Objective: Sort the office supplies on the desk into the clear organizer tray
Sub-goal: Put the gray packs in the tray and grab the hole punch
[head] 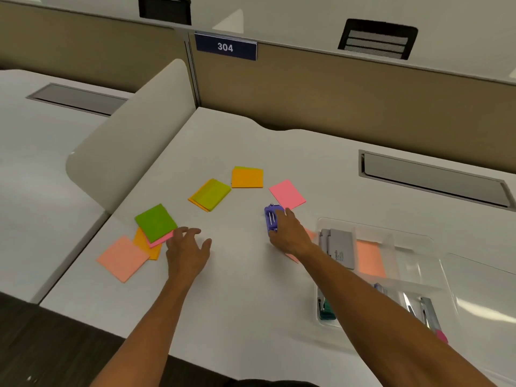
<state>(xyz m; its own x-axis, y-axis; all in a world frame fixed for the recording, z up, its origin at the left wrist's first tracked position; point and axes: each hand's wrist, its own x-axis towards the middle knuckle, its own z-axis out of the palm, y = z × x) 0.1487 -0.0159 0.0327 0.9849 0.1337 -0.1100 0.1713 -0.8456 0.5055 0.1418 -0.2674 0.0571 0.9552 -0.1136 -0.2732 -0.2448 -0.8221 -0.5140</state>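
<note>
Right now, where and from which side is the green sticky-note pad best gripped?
Pinch the green sticky-note pad at its near-right edge, coming from the left hand side. There it overhangs the pink pad and orange pad beneath, so fingers can likely slip under without disturbing the stack.

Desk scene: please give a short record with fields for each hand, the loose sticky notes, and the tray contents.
left hand: open, fingers spread, beside the green sticky note pad
right hand: grips the purple stapler on the desk
loose pads: green, yellow-green, orange, pink, peach
clear organizer tray: holds a grey stapler, a peach pad, more staplers at the near end
</note>
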